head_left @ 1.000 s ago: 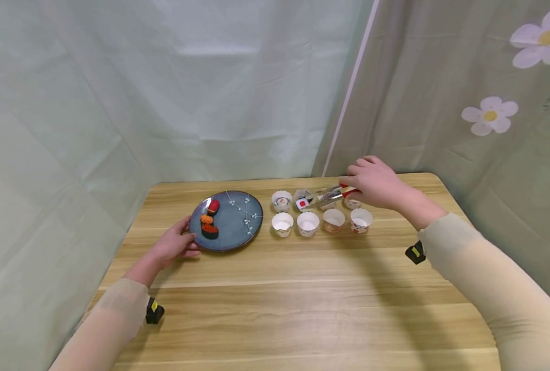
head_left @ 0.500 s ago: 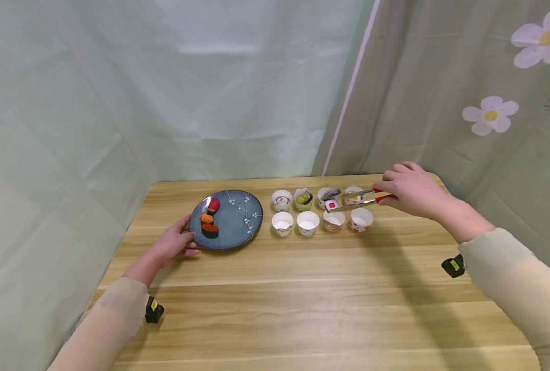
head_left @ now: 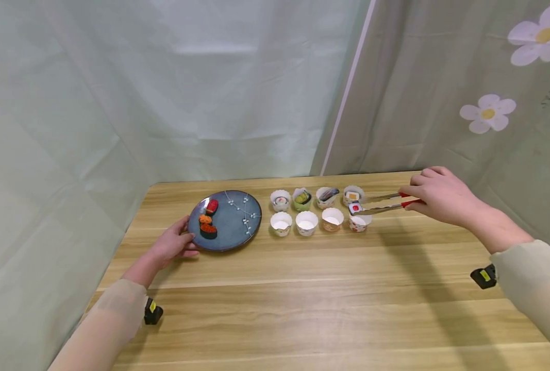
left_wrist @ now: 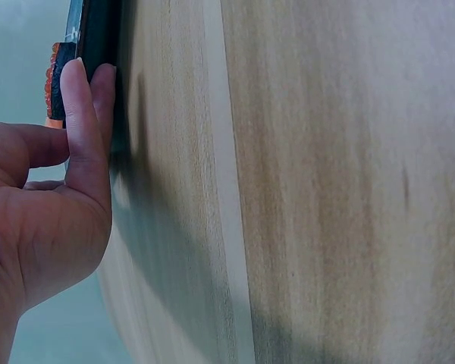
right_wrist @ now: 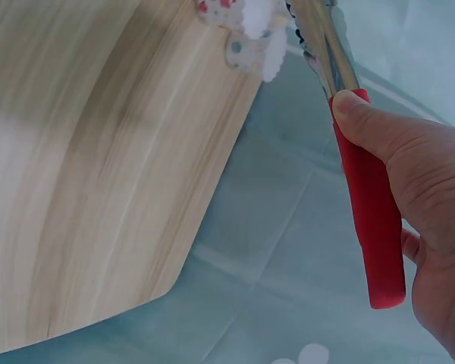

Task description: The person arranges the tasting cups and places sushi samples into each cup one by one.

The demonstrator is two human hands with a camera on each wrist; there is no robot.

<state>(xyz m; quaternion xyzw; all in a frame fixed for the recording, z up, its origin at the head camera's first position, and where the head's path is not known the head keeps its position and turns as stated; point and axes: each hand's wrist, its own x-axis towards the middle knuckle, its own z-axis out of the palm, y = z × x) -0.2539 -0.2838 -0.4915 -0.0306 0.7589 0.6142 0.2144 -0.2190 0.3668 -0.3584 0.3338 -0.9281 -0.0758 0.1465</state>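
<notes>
My left hand [head_left: 171, 243] holds the left rim of a dark blue plate [head_left: 232, 224], thumb over the edge and fingers beneath it. On the plate's left side lie a red sushi piece [head_left: 212, 207], an orange one [head_left: 205, 219] and a roe-topped one [head_left: 209, 231]. My right hand [head_left: 444, 197] grips metal tongs [head_left: 386, 208] by their red handles. At the tongs' tips is a white sushi roll [head_left: 355, 208] with a red centre, above the rightmost front paper cup [head_left: 359, 225]. In the right wrist view the tongs' tips run out of frame.
Two rows of paper cups stand right of the plate. The back row holds sushi pieces: a round roll [head_left: 281, 200], a green-topped piece [head_left: 302, 198], a dark-topped piece [head_left: 329, 195] and an orange-centred piece [head_left: 351, 196]. Behind the wooden table [head_left: 275, 309] hangs a pale curtain [head_left: 237, 93].
My right hand has moved right with the tongs, carrying the red-centred roll from over the back cups to the rightmost front cup. My left hand has stayed on the plate.
</notes>
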